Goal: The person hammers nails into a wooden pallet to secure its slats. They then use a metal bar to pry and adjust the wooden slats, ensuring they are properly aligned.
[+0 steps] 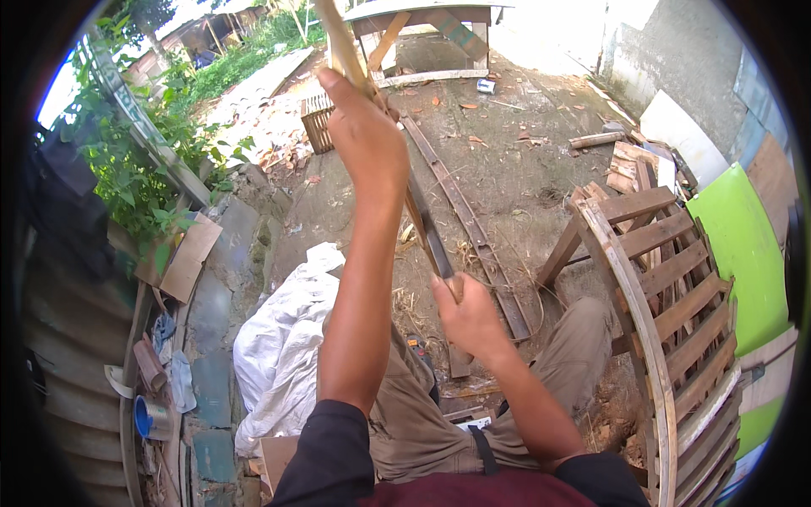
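My left hand (367, 131) is raised, its fingers wrapped round a long pale wooden or bamboo strip (340, 40). The strip runs past the top of the view and slants down towards my lap. Lower and to the right, my right hand (475, 319) is closed round the short handle of a machete (434, 235). Its dark, flat blade points up and away, close along the strip. I cannot tell whether the edge touches it. A piece of wood's lower end shows beneath my right hand, between my knees.
A slatted wooden frame (667, 279) stands close at my right, before a green panel (739, 245). White sacking (291, 329) lies at my left. A long dark grooved bar (469, 220) lies ahead on the ground. Farther off are a slatted crate (318, 124) and a low wooden table (422, 78).
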Demonstrator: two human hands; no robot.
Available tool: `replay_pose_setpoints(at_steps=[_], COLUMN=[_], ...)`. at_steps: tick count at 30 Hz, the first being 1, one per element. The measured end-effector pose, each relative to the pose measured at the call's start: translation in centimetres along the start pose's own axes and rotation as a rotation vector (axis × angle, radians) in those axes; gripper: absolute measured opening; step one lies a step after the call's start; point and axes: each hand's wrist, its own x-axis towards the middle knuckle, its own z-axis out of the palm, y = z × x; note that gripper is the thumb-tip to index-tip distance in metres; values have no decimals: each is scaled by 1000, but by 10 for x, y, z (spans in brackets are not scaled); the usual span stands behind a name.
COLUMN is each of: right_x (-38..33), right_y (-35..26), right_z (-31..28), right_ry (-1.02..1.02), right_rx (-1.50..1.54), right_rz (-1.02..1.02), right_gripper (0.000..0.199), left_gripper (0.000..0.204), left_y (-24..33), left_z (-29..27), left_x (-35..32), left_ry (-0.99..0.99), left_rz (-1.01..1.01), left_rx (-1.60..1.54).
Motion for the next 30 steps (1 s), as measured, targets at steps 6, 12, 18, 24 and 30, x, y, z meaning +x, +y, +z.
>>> replay_pose_setpoints(at_steps=[6, 12, 18, 24, 30], right_x=[-15, -15, -32, -34, -33], right_y=[-46, 5, -41, -4, -13], right_z=[-27, -17, -28, -19, -24], right_ry=[72, -21, 122, -4, 228], right_rx=[252, -110, 160, -93, 145], right_rz=[-156, -20, -157, -33, -223], right_gripper=[27, 33, 34, 32, 37], left_gripper=[72, 71, 67, 70, 74], left_y=[3, 0, -2, -1, -1], left_z=[4, -3, -5, -4, 9], left_x=[-13, -12, -11, -9, -10], left_ry=[25, -15, -21, -38, -40], left_rz=[18, 56, 19, 50, 2], left_rx=[33, 99, 2, 43, 51])
